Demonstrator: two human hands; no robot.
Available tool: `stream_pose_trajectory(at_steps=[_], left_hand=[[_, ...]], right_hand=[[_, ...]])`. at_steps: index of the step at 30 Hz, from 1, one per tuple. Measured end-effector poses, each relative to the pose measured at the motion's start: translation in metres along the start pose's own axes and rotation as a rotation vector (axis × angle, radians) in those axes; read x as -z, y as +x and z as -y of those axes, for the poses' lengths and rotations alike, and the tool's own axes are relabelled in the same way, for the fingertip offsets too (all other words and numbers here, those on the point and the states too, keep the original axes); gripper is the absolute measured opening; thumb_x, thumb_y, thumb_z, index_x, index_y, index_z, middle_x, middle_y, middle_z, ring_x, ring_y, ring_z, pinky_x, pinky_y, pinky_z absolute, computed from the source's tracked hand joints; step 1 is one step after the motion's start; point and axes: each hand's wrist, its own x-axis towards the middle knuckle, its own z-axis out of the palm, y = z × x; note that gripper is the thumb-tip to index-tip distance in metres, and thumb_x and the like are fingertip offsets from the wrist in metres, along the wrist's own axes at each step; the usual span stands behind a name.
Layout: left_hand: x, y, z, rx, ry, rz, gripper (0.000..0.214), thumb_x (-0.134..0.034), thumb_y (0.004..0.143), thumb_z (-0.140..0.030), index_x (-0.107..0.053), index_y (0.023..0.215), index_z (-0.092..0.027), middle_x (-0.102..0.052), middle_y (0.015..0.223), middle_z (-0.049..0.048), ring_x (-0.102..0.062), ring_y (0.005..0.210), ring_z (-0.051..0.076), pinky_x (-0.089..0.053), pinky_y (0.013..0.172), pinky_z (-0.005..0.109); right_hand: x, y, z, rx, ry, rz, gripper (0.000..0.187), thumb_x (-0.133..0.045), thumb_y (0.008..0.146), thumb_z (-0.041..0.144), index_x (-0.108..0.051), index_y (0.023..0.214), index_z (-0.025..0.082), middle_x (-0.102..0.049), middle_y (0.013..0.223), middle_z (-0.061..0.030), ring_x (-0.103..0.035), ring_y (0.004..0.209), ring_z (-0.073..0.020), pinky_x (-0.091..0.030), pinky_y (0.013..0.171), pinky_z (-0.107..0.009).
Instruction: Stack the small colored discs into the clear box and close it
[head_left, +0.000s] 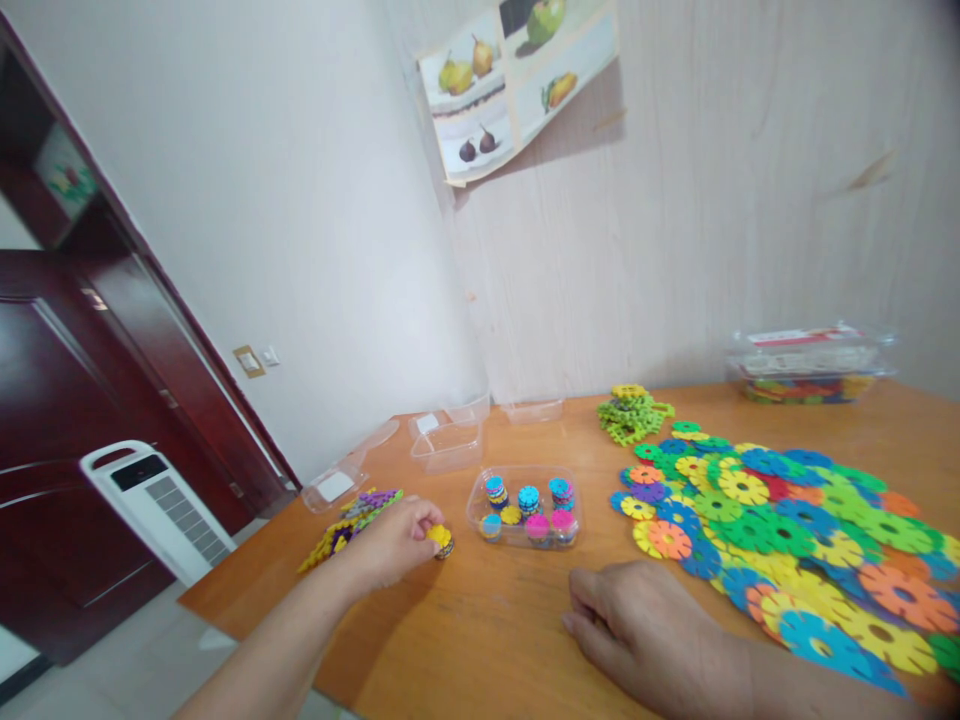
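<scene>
My left hand (401,540) is at a short stack of small notched discs (441,541) with a yellow one on top. Thumb and fingers are closed on the stack's left side, and it stands on the table. To its right sits a clear plastic tray (480,530) holding several small disc stacks with blue, yellow and pink tops. My right hand (645,625) rests on the table with its fingers curled in. I see nothing in it, though the undersides of its fingers are hidden. A wide heap of large flower-shaped discs (802,540) lies beside it.
Beyond my left hand lie purple and yellow pieces (352,525). Clear containers (450,445) stand at the table's back left. A green pile of connector pieces (632,415) and a lidded clear box (814,370) are farther back. A white appliance (161,510) stands left of the table.
</scene>
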Motion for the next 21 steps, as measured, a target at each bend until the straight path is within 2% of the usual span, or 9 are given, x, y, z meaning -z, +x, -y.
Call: stream_pose_trajectory(at_steps=[4, 9, 12, 15, 21], left_hand=[[0.009, 0.005, -0.004, -0.038, -0.048, -0.126, 0.030, -0.059, 0.066, -0.024, -0.065, 0.095, -0.016, -0.064, 0.082, 0.0022, -0.057, 0.078, 0.017, -0.044, 0.070, 0.026], [0.018, 0.017, -0.033, -0.183, -0.089, -0.182, 0.028, -0.060, 0.069, -0.026, -0.064, 0.096, -0.017, -0.064, 0.086, 0.0027, -0.057, 0.081, 0.017, -0.045, 0.072, 0.027], [0.015, 0.029, -0.055, -0.278, -0.056, -0.127, 0.025, -0.061, 0.069, -0.025, -0.066, 0.092, -0.018, -0.065, 0.087, 0.0022, -0.057, 0.082, 0.016, -0.044, 0.072, 0.025], [0.007, 0.044, -0.068, -0.307, 0.000, -0.054, 0.026, -0.061, 0.068, -0.024, -0.066, 0.093, -0.017, -0.065, 0.086, 0.0021, -0.057, 0.079, 0.016, -0.043, 0.068, 0.024], [-0.013, 0.067, -0.072, -0.267, 0.156, 0.041, 0.028, -0.062, 0.063, -0.023, -0.068, 0.090, -0.019, -0.065, 0.084, 0.0011, -0.056, 0.073, 0.014, -0.038, 0.060, 0.021]], right_hand=[[0.001, 0.001, 0.000, -0.009, 0.002, 0.011, 0.027, -0.044, 0.093, 0.037, -0.058, 0.075, 0.023, -0.069, 0.070, -0.0003, -0.060, 0.061, -0.0138, -0.023, 0.051, -0.027], [0.003, 0.002, 0.002, -0.001, -0.001, 0.001, 0.026, -0.044, 0.092, 0.036, -0.056, 0.074, 0.023, -0.069, 0.070, 0.0001, -0.061, 0.060, -0.0136, -0.021, 0.051, -0.027], [0.003, 0.002, 0.002, 0.006, 0.001, -0.004, 0.025, -0.046, 0.091, 0.038, -0.056, 0.074, 0.023, -0.069, 0.070, 0.0003, -0.061, 0.060, -0.0135, -0.020, 0.050, -0.028], [0.001, 0.003, 0.000, -0.002, -0.004, -0.015, 0.024, -0.047, 0.090, 0.037, -0.056, 0.073, 0.023, -0.070, 0.070, 0.0005, -0.061, 0.059, -0.0134, -0.020, 0.050, -0.028], [0.000, 0.005, -0.001, -0.005, 0.005, -0.015, 0.021, -0.050, 0.088, 0.037, -0.057, 0.074, 0.023, -0.070, 0.070, 0.0008, -0.061, 0.059, -0.0131, -0.020, 0.050, -0.028]])
